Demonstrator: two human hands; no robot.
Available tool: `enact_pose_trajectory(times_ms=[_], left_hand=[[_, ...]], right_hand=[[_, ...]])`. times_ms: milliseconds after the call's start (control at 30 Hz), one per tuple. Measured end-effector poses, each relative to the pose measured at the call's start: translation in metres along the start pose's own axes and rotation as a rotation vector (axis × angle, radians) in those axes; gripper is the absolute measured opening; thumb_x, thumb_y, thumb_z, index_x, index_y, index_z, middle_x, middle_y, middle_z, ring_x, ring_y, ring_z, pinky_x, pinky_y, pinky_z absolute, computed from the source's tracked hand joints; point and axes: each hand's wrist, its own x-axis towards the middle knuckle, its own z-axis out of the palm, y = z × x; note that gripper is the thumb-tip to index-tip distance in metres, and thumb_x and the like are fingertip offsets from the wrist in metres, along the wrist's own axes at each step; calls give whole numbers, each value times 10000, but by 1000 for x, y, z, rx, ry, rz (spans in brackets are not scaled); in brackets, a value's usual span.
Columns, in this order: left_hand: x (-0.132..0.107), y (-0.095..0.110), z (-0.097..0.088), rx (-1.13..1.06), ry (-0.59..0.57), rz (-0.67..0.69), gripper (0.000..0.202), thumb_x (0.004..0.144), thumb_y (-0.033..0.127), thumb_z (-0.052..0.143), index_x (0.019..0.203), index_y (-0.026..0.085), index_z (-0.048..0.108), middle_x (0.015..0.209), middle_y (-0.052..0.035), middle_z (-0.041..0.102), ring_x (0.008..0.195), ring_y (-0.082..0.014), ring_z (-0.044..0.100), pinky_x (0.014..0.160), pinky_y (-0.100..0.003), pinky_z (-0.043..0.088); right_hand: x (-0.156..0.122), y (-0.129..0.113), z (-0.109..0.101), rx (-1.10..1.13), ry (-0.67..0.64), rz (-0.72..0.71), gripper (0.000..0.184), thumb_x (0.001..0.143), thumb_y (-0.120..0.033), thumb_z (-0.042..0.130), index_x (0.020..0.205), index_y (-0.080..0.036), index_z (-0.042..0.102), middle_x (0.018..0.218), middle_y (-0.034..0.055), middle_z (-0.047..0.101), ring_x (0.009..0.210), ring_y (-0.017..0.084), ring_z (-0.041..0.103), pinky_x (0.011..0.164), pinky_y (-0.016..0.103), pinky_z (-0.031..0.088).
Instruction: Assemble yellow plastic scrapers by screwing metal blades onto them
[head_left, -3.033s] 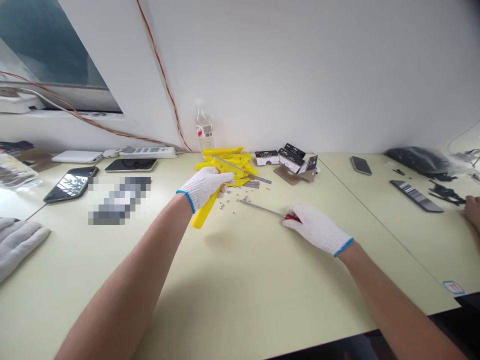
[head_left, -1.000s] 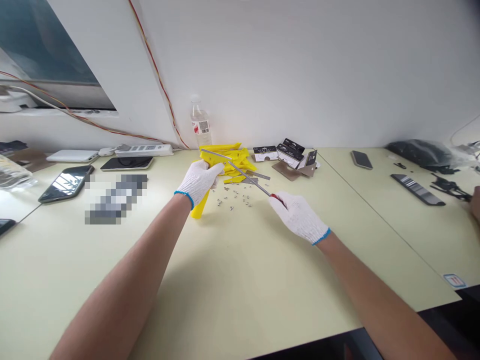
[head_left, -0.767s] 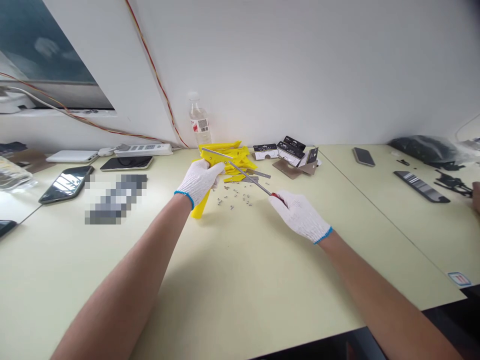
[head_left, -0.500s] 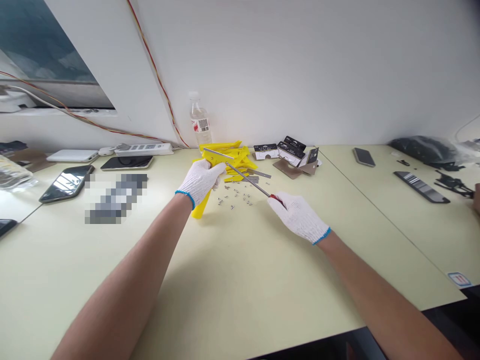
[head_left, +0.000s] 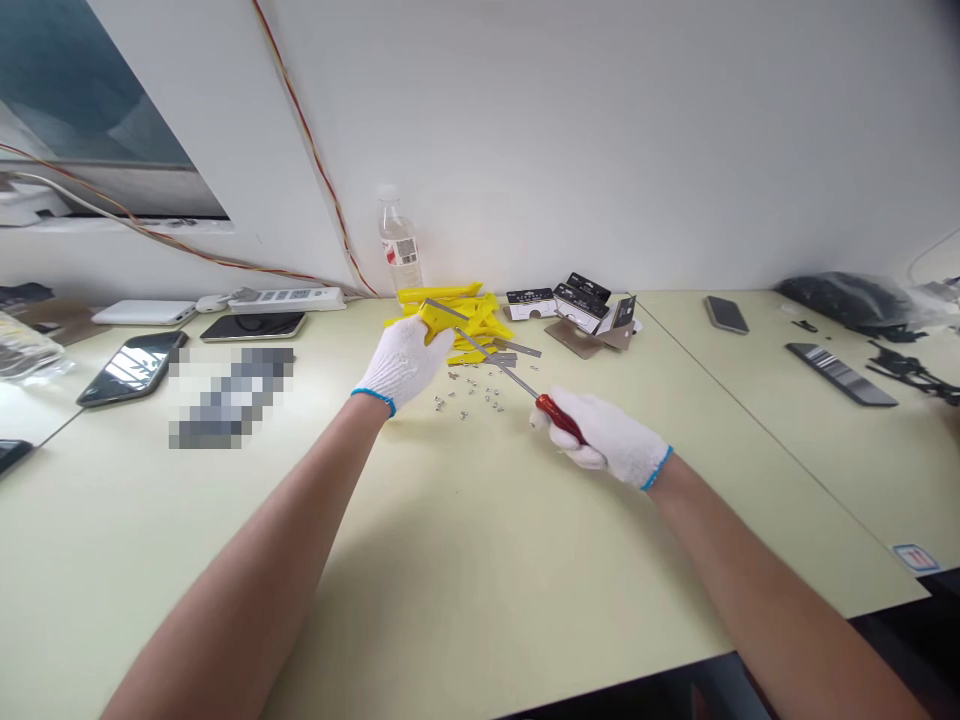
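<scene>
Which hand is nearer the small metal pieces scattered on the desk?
Left. The left hand is just beside the small metal pieces, to their left; the right hand is farther off on their right, gripping a red-handled screwdriver.

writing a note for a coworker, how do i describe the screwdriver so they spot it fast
On the pale green desk, look at the right hand in its white glove. It grips the screwdriver, whose thin steel shaft points toward the yellow plastic piece in the left hand. Its red handle sets it apart from the plain metal strips nearby.
</scene>
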Motion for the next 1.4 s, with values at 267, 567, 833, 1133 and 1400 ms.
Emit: enact_pose_trajectory(times_ms=[267,567,833,1133,1400], left_hand=[[6,-2,-6,138,21,104,266,932,394,530,793,193,634,715,-66,615,678,-208,560,662,-301,436],[3,-1,-6,180,-23,105,307,939,427,517,779,192,634,716,-70,608,682,-209,545,649,-301,404],[3,-4,-2,179,-64,103,253,913,398,522,749,207,547,699,-56,597,628,-187,510,632,-303,398],[5,-8,1,208,-50,125,258,930,406,506,815,210,628,761,-77,641,689,-217,557,651,-298,406],[4,-8,6,220,-67,130,297,914,448,503,752,206,566,764,-71,621,660,-195,520,639,-299,376]], right_hand=[[7,4,18,-672,564,-209,339,983,-451,547,956,-114,527,846,60,509,689,72,361,618,198,250],[-3,-4,13,-192,125,37,520,1027,-628,399,1017,-126,531,816,54,538,601,66,450,556,182,383],[-8,-9,13,-477,240,-40,512,1042,-550,355,964,-105,593,724,47,503,524,42,345,485,181,249],[7,6,15,-572,468,-106,484,965,-629,537,884,-155,592,782,105,610,595,70,514,518,175,322],[-2,6,2,-429,261,-90,497,985,-622,415,843,-196,627,720,81,606,571,38,537,517,145,307]])
